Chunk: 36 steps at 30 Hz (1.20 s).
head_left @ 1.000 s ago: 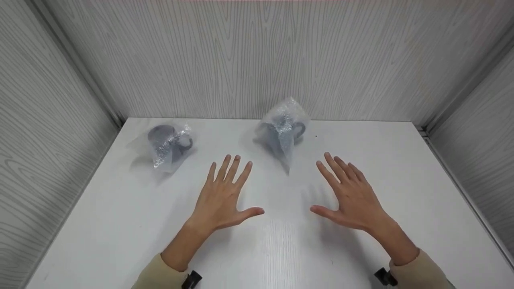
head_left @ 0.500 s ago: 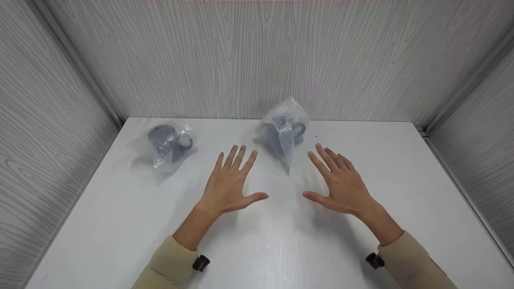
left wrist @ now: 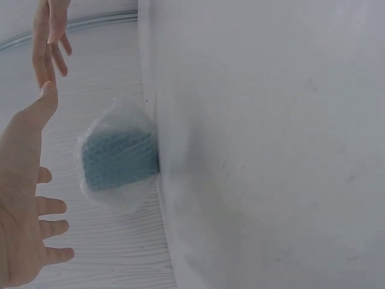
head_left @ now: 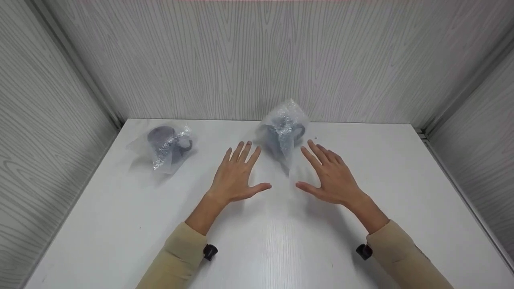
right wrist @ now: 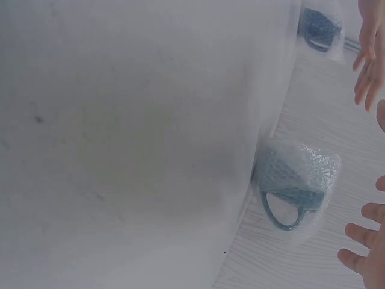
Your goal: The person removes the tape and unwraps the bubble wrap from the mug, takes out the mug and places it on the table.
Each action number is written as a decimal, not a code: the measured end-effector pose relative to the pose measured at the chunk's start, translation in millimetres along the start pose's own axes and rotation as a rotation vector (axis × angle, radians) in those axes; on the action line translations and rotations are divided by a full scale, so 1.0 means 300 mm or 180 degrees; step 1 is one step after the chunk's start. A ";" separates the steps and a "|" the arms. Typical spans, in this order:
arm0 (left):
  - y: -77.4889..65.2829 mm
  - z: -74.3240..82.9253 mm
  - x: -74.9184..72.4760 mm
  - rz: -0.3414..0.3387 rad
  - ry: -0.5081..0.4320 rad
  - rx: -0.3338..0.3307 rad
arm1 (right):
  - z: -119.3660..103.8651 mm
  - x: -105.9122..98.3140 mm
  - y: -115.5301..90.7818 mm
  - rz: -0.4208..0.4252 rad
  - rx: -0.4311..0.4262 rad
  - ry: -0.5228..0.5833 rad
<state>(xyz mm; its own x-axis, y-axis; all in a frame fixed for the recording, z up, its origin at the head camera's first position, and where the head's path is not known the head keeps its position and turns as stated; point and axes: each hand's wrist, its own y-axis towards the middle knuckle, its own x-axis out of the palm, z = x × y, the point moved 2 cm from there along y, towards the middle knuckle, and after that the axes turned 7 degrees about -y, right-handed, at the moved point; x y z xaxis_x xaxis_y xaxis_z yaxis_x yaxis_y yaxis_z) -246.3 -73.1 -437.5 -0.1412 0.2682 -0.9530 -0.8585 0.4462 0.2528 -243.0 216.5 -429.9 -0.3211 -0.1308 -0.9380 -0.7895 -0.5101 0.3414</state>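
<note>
While left hand and right hand hang spread and empty, bubble-wrapped mug sits on the table just beyond, between them — probably best cupped from both sides, minding its handle.

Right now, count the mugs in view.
2, both wrapped: the left mug at the back left of the table, the middle mug at its back middle.

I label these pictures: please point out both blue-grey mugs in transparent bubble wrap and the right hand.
Left blue-grey mug in transparent bubble wrap (head_left: 165, 147), head view: wrapped body.
Middle blue-grey mug in transparent bubble wrap (head_left: 282, 135), head view: wrapped body.
Right hand (head_left: 333, 177), head view: back of the hand.
</note>
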 end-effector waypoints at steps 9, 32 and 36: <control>0.063 -0.016 0.027 -0.0015 0.0054 -0.0003 | 0.013 0.042 0.072 -0.0041 0.0017 0.0076; 0.229 -0.020 0.072 0.0038 0.0046 0.0021 | 0.086 0.098 0.213 -0.0113 0.0038 0.0063; 0.250 -0.019 0.082 0.0090 -0.0015 0.0040 | 0.097 0.105 0.225 -0.0173 0.0068 0.0063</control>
<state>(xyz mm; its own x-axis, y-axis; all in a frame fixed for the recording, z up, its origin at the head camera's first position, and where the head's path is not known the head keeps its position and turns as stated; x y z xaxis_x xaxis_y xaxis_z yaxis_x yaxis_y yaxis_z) -317.1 -38.1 -442.9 -0.1629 0.2849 -0.9446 -0.8480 0.4490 0.2817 -321.5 202.7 -434.8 -0.2673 -0.1204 -0.9561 -0.8165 -0.4986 0.2910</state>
